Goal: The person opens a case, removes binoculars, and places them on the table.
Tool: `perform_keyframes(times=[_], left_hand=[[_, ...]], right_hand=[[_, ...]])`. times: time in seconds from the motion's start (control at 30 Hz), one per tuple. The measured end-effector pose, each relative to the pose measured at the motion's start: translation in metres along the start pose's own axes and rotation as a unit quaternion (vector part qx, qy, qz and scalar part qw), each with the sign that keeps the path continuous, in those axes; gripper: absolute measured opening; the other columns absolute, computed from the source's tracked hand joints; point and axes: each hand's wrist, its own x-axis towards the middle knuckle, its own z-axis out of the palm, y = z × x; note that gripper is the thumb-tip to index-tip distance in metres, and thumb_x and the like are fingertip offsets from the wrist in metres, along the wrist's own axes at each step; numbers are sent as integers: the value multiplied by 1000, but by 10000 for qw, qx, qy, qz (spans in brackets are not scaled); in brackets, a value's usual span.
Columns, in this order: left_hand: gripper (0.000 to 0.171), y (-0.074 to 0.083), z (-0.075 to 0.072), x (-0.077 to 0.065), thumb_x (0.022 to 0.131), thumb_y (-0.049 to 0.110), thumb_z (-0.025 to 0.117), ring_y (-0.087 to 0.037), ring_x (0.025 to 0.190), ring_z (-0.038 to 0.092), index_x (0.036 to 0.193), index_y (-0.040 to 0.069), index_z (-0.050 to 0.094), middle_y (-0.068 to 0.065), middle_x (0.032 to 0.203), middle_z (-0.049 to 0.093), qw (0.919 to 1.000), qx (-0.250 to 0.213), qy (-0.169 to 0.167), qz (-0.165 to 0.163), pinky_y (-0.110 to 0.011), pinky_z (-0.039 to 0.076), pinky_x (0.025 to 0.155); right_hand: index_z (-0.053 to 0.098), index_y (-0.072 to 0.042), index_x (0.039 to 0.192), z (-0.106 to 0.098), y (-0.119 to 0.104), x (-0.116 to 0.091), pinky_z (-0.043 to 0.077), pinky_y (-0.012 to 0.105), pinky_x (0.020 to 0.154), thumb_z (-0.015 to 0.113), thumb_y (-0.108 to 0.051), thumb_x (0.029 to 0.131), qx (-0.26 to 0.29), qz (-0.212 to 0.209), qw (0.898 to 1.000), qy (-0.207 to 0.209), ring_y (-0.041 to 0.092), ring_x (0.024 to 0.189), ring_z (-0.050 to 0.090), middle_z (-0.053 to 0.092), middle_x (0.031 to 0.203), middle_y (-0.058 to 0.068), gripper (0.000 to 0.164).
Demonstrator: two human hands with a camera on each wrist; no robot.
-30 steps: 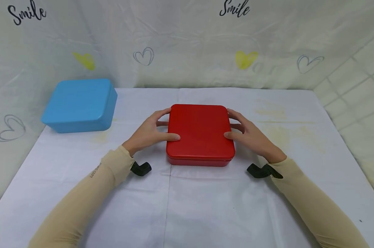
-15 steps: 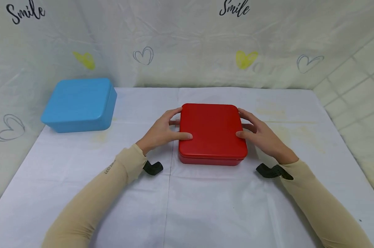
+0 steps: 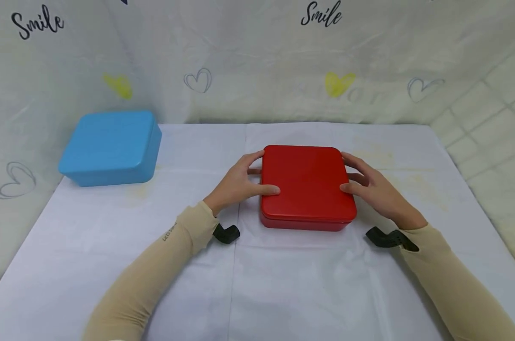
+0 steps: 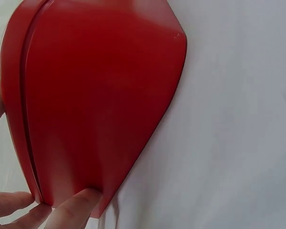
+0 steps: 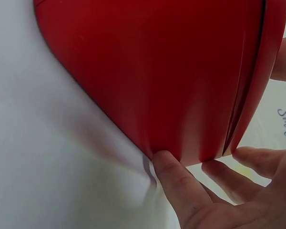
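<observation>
A red lidded box (image 3: 306, 182) with rounded corners lies on the white table, between both hands. My left hand (image 3: 237, 184) grips its left side, thumb on top near the edge and fingers along the side wall. On the opposite side my right hand (image 3: 376, 192) holds it the same way, thumb on the lid's right edge. In the left wrist view the side of the red box (image 4: 90, 100) fills much of the picture, with fingertips at its far end. The right wrist view shows the other side of the red box (image 5: 157, 81), fingers pressed to its wall.
A blue box (image 3: 110, 147) stands at the back left of the table (image 3: 274, 284). Behind the table hangs a pale sheet (image 3: 257, 57) printed with hearts and "Smile". Black wrist mounts (image 3: 226, 234) stick out from both sleeves.
The red box has moved steadily to the right across the table, both hands travelling with it and keeping their hold. The blue box stays in place.
</observation>
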Motion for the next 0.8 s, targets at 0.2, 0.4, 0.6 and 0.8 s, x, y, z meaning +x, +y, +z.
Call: perform_keyframes(times=[0.2,0.4,0.6,0.8], left_hand=[[103,0,7,3,77,50,88,-20,138,54,162,34,31,9,165,34,9999,-52,-20,127,-46,51,111],[104,4,13,8,77,51,87,-19,139,53,162,31,30,8,164,34,9998,5,-60,164,-45,52,111],[104,8,18,9,79,47,87,-21,141,52,163,28,29,7,165,34,9999,14,-58,124,-46,52,111],[104,8,25,12,79,48,87,-20,141,52,163,29,28,6,165,34,9998,-29,-66,178,-44,53,110]], right_hand=[[17,-46,163,-3,2,-5,53,13,90,57,-31,105,-68,102,9999,114,30,142,48,26,171,0,72],[18,-48,162,-8,9,-8,53,13,89,58,-33,105,-206,76,9995,214,13,133,50,27,171,1,72],[16,-48,162,-13,13,-8,52,12,89,57,-34,105,-271,91,9995,161,20,136,48,25,171,1,72],[15,-45,164,-18,17,-10,51,10,87,56,-31,105,-312,194,9992,176,31,142,45,23,173,4,73]])
